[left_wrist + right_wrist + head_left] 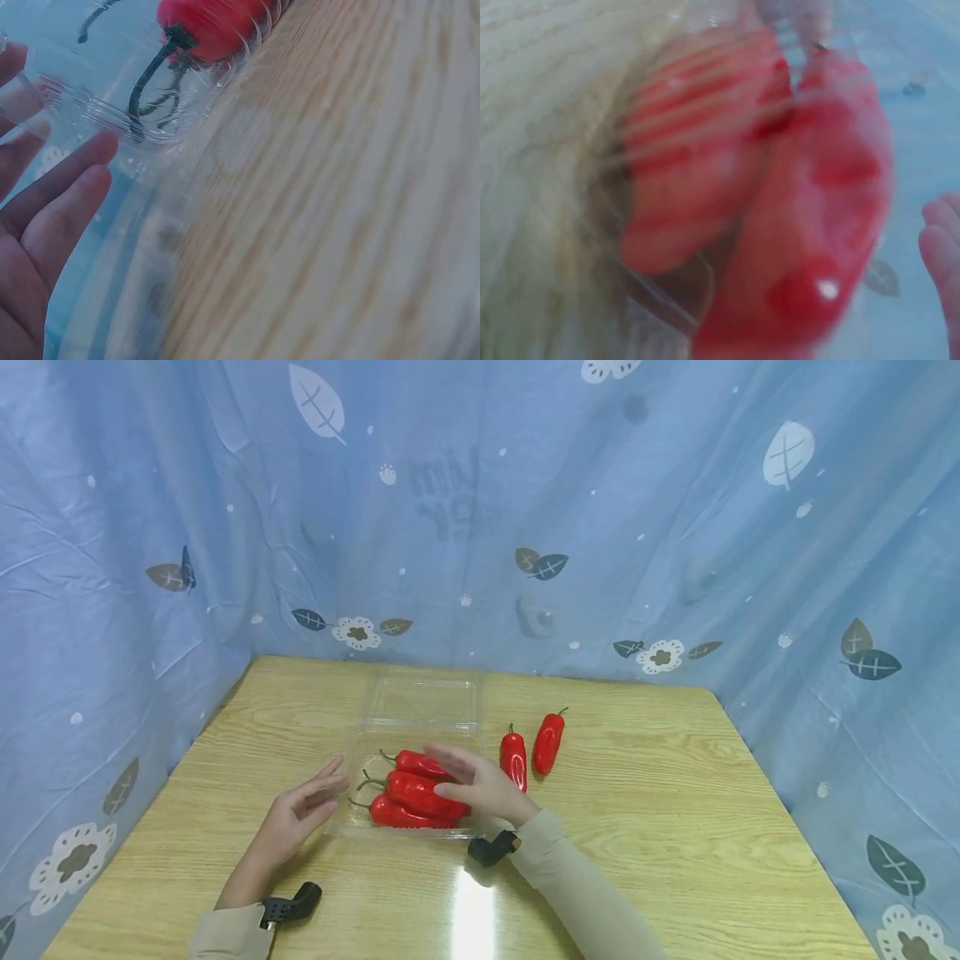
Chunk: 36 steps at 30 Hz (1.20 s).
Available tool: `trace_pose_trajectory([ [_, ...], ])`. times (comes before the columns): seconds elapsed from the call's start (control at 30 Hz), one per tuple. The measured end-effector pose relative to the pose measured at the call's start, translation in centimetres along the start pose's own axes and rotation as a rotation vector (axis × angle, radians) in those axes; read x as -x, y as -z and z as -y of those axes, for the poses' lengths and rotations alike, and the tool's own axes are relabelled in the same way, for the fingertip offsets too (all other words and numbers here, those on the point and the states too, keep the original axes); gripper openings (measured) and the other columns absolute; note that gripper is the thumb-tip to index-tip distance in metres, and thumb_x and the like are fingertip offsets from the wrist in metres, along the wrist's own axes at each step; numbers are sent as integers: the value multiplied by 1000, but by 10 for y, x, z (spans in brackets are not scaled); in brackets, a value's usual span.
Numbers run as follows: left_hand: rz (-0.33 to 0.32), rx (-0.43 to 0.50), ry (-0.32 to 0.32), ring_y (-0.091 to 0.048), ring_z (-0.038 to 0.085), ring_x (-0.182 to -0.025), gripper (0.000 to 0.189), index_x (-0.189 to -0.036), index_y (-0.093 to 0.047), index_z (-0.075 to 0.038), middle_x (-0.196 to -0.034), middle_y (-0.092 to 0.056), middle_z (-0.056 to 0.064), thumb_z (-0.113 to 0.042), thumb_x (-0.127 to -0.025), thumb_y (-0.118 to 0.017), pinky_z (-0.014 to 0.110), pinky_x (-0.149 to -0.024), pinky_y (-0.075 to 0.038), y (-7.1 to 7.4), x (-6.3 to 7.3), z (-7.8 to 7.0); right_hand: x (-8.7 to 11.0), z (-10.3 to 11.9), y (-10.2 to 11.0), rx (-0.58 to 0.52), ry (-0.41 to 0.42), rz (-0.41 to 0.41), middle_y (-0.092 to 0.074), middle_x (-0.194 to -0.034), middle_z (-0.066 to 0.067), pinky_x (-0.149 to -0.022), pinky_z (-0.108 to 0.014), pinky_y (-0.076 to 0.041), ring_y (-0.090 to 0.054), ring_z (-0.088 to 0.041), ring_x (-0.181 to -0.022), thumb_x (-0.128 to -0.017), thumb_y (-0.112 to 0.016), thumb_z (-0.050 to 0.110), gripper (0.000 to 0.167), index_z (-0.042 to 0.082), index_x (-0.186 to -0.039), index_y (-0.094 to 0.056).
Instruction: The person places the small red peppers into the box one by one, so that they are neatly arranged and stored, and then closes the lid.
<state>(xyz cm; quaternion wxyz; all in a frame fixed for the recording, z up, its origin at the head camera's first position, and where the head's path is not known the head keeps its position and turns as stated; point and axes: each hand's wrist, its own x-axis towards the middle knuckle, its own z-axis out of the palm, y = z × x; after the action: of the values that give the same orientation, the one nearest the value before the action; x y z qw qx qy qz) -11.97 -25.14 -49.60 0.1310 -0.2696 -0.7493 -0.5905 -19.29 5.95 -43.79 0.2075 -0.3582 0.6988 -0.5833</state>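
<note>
A clear plastic clamshell box (pixel 341 831) lies with its lid (pixel 423 702) folded back, away from the person. Three red peppers (pixel 420 793) with thin dark stems are in it, stems pointing left, one resting over the others. My left hand (pixel 292 818) is at the box's left side; in the left wrist view its extended fingers (pixel 67 217) are close to the clear rim, and whether they all touch it cannot be told. Above the right part of the peppers hovers my right hand (pixel 483 785), fingers extended and holding nothing. The right wrist view is blurred.
Two more red peppers, one nearer (pixel 513 760) and one farther right (pixel 549 743), lie on the wooden table (pixel 637 827) to the right of the box. A blue patterned curtain (pixel 465 527) surrounds the table's back and sides.
</note>
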Motion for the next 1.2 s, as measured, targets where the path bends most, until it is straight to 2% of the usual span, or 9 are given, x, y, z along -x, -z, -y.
trace_pose_trajectory([
  [0.17, 2, -5, 10, -55, 6, -120, 33, -121, -48, 22, -147, -32, 28, 17, -88, -50, 12, -97, -47, 0, 0, -1, 6, 1, 11, -47, 37, -74, -39, -149, -15, -115, -46, -31, -35, -31, -139, -90, -61, 2, 60, 3, -144, -36],
  [0.33, -1, -13, 20, -55, 6, -120, 33, -121, -48, 21, -148, -33, 28, 16, -89, -50, 11, -96, -47, 0, 0, -1, 16, -4, 28, -43, 96, -174, -42, -147, -13, -114, -36, -34, -38, -28, -137, -90, -63, 4, 60, 4, -144, -38],
  [0.57, -8, -27, 32, -55, 5, -120, 33, -121, -49, 20, -147, -33, 28, 16, -89, -51, 11, -96, -47, 0, 0, -1, 34, -10, 56, -24, 91, -319, -41, -147, -18, -113, -34, -35, -38, -29, -137, -90, -62, 3, 57, 1, -142, -39],
  [0.73, -10, -31, 39, -55, 4, -120, 33, -121, -50, 20, -145, -32, 32, 15, -88, -52, 11, -95, -47, 0, -1, -3, 46, -14, 74, 5, 62, -435, -43, -146, -17, -111, -32, -36, -40, -29, -136, -89, -65, 10, 58, 3, -141, -41],
  [0.9, -8, -23, 28, -55, 4, -119, 33, -121, -49, 21, -145, -32, 33, 17, -88, -51, 13, -96, -47, 1, -1, -3, 55, -21, 89, 4, -1, -535, -43, -146, -14, -112, -29, -36, -39, -28, -136, -90, -64, 9, 56, 4, -142, -41],
  [1.2, -8, -20, 28, -55, 5, -120, 34, -122, -49, 20, -147, -33, 28, 16, -88, -51, 12, -95, -48, 0, -1, -2, 66, -43, 106, -26, -116, -666, -37, -149, -18, -117, -38, -29, -36, -27, -139, -91, -63, 10, 59, 1, -143, -37],
])
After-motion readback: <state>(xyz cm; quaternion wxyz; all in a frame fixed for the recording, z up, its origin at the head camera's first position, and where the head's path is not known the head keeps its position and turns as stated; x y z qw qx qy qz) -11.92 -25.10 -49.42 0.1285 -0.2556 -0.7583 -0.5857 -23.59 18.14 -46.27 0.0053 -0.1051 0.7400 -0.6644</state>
